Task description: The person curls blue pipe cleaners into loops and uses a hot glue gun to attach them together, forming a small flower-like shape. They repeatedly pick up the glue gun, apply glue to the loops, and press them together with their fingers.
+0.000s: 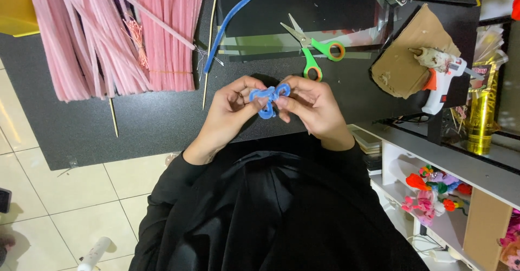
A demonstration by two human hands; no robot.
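A blue pipe cleaner bent into small loops (269,96) is held between both hands over the black mat (151,119). My left hand (230,108) pinches its left side with thumb and fingers. My right hand (311,105) pinches the right loops. A straight blue pipe cleaner (229,23) lies on the mat beyond the hands. Black sleeves cover both forearms.
Bundles of pink pipe cleaners (108,32) lie at the back left, with thin wooden sticks (210,43) beside them. Green-handled scissors (311,49) lie behind the hands. A white glue gun (441,78) rests on cardboard (403,49) at right, above a white shelf (433,162) of colourful craft pieces.
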